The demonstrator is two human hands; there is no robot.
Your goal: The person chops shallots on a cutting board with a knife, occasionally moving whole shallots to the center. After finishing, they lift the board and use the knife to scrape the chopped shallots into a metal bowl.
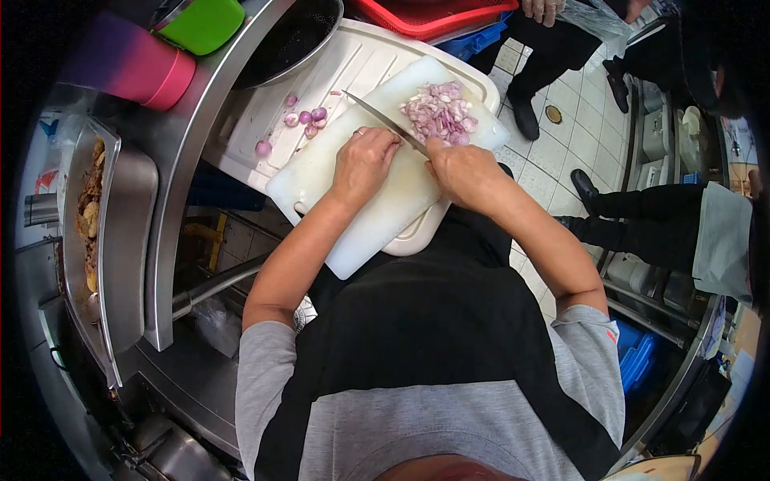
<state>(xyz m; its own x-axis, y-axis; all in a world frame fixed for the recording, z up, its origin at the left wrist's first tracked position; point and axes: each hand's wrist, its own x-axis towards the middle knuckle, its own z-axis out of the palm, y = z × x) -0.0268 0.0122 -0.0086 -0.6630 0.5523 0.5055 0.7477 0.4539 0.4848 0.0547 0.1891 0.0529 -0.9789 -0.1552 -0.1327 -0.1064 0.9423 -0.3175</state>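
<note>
**Cream-white ribbed plastic top (pixel 353 66) carries a white rectangular cutting board (pixel 346 232)**

The board lies slanted on the top, and its near corner goes beyond the edge. On the board there is a heap of chopped purple-white bulb pieces (pixel 439 114). Beside the board, directly on the top, lie several small round purple bulbs (pixel 305 117), mostly close together.
</note>
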